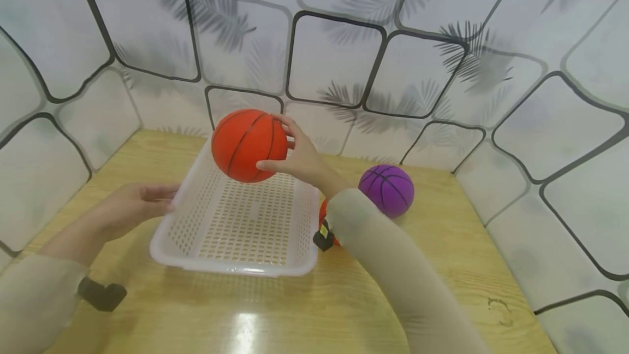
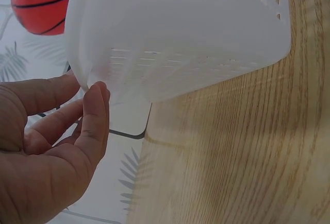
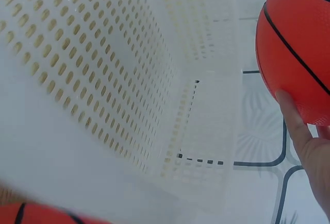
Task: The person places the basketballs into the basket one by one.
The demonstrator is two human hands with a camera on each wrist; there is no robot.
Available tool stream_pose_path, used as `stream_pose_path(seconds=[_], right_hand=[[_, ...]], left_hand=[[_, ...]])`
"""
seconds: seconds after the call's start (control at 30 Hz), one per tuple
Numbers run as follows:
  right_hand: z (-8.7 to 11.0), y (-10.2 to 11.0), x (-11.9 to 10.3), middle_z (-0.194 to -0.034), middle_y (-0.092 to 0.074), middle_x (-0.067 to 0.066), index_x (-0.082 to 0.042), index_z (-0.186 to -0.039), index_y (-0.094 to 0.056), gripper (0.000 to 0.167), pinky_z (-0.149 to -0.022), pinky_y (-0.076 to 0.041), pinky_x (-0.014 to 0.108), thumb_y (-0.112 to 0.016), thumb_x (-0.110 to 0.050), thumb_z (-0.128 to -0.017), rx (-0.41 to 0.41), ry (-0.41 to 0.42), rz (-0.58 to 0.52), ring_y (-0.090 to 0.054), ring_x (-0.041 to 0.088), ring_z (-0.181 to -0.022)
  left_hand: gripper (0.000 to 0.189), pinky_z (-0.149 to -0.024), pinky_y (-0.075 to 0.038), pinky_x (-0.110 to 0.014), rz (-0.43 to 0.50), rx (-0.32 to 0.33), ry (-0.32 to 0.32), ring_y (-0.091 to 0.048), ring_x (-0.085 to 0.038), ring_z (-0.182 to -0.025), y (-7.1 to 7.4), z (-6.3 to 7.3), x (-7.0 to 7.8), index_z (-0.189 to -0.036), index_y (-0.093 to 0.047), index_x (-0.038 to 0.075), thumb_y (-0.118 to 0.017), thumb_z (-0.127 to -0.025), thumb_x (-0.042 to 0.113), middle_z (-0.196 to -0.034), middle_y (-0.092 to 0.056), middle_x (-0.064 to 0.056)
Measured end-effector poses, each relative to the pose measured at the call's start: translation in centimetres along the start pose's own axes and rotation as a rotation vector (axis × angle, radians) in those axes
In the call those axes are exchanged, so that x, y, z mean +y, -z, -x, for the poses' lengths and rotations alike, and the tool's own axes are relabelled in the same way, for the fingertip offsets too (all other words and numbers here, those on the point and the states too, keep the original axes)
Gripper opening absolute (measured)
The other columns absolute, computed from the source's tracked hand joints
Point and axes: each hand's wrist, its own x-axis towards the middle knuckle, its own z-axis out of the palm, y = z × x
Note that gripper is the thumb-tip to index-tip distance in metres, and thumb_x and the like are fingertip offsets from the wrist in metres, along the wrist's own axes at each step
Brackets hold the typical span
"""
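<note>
A red-orange toy basketball (image 1: 249, 145) is held up over the far part of a white perforated plastic basket (image 1: 164, 249). My right hand (image 1: 302, 158) grips that ball from its right side, thumb low and fingers behind. In the right wrist view the ball (image 3: 299, 49) hangs beyond the basket's rim, with a finger along its lower side. My left hand (image 1: 125, 209) is at the basket's left side. Seen from the left wrist, the fingers and thumb of the left hand (image 2: 56, 147) pinch the basket's rim (image 2: 77, 44).
Right of the basket, a purple toy basketball (image 1: 386, 190) sits on the wooden table (image 1: 304, 316). Another red-orange ball (image 1: 322, 213) is mostly hidden behind the right forearm, close to the basket's side. Patterned walls (image 1: 334, 59) enclose the table's back and sides.
</note>
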Motion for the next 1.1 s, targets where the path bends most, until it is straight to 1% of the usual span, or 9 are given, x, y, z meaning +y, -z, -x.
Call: stream_pose_path(seconds=[0.17,0.3,0.57,0.67,0.8,0.9,0.97,1.07,1.1], right_hand=[[-0.9,-1.1,0.0,-0.138,-0.041,-0.001,-0.034,-0.144,-0.034,0.090,-0.079,-0.054,0.035,-0.085,-0.024,-0.070,0.016,-0.030,-0.021,-0.046,0.021,-0.117],[-1.6,-2.0,0.5,-0.139,-0.040,-0.004,-0.034,-0.144,-0.033,0.090,-0.079,-0.054,0.034,-0.085,-0.025,-0.071,0.039,-0.046,-0.031,-0.045,0.021,-0.117],[-2.7,-4.0,2.1,-0.136,-0.044,-0.002,-0.031,-0.145,-0.033,0.092,-0.081,-0.053,0.034,-0.086,-0.033,-0.070,0.130,-0.109,0.069,-0.049,0.021,-0.114],[-2.9,-4.5,2.6,-0.137,-0.044,0.000,-0.029,-0.146,-0.033,0.093,-0.082,-0.053,0.035,-0.086,-0.034,-0.070,0.152,-0.138,0.098,-0.048,0.022,-0.115],[-3.0,-5.1,3.0,-0.138,-0.044,0.001,-0.027,-0.146,-0.033,0.093,-0.084,-0.052,0.036,-0.085,-0.035,-0.070,0.175,-0.168,0.119,-0.049,0.023,-0.116],[-3.0,-5.5,3.3,-0.137,-0.044,0.003,-0.027,-0.146,-0.033,0.092,-0.084,-0.052,0.036,-0.085,-0.035,-0.070,0.192,-0.192,0.138,-0.049,0.023,-0.116],[-3.0,-5.8,3.5,-0.137,-0.043,0.004,-0.027,-0.146,-0.033,0.093,-0.084,-0.052,0.037,-0.085,-0.035,-0.070,0.198,-0.207,0.147,-0.048,0.023,-0.116],[-3.2,-6.1,3.9,-0.136,-0.043,0.005,-0.026,-0.146,-0.033,0.093,-0.084,-0.052,0.037,-0.085,-0.036,-0.069,0.204,-0.232,0.162,-0.047,0.023,-0.116],[-3.2,-6.2,4.0,-0.136,-0.042,0.005,-0.026,-0.145,-0.033,0.093,-0.084,-0.052,0.037,-0.086,-0.036,-0.069,0.205,-0.238,0.162,-0.047,0.023,-0.116]], left_hand=[[0.063,-0.098,-0.030,-0.065,-0.015,0.001,0.005,-0.041,-0.041,-0.123,0.0,0.0,0.1,-0.142,-0.038,-0.005,-0.063,-0.092,0.023,-0.131,-0.052,-0.025],[0.063,-0.098,-0.030,-0.065,-0.011,0.003,0.008,-0.041,-0.041,-0.124,0.0,0.0,0.0,-0.142,-0.038,-0.005,-0.064,-0.092,0.024,-0.131,-0.053,-0.024],[0.063,-0.099,-0.028,-0.066,0.017,0.003,0.008,-0.039,-0.040,-0.124,-0.1,0.2,0.0,-0.142,-0.037,-0.006,-0.063,-0.092,0.022,-0.132,-0.051,-0.026],[0.061,-0.100,-0.028,-0.065,0.022,0.003,-0.012,-0.044,-0.033,-0.122,-0.1,0.1,-0.1,-0.142,-0.037,-0.007,-0.063,-0.093,0.020,-0.132,-0.051,-0.026],[0.059,-0.101,-0.028,-0.064,0.045,-0.005,-0.039,-0.053,-0.012,-0.111,-0.2,0.0,-0.3,-0.141,-0.037,-0.008,-0.062,-0.093,0.017,-0.131,-0.052,-0.026],[0.060,-0.102,-0.027,-0.063,0.064,-0.010,-0.031,-0.052,-0.001,-0.105,-0.2,0.0,-0.4,-0.141,-0.037,-0.008,-0.062,-0.093,0.017,-0.131,-0.052,-0.025],[0.061,-0.102,-0.026,-0.064,0.076,-0.014,-0.021,-0.051,0.000,-0.105,-0.1,-0.1,-0.4,-0.141,-0.037,-0.007,-0.062,-0.093,0.019,-0.132,-0.052,-0.025],[0.062,-0.102,-0.025,-0.064,0.091,-0.018,-0.014,-0.051,-0.006,-0.110,-0.1,-0.1,-0.5,-0.141,-0.037,-0.007,-0.063,-0.092,0.019,-0.133,-0.050,-0.025],[0.062,-0.102,-0.025,-0.065,0.092,-0.020,-0.017,-0.050,-0.010,-0.113,-0.1,-0.1,-0.5,-0.141,-0.037,-0.008,-0.063,-0.092,0.019,-0.133,-0.050,-0.025]])
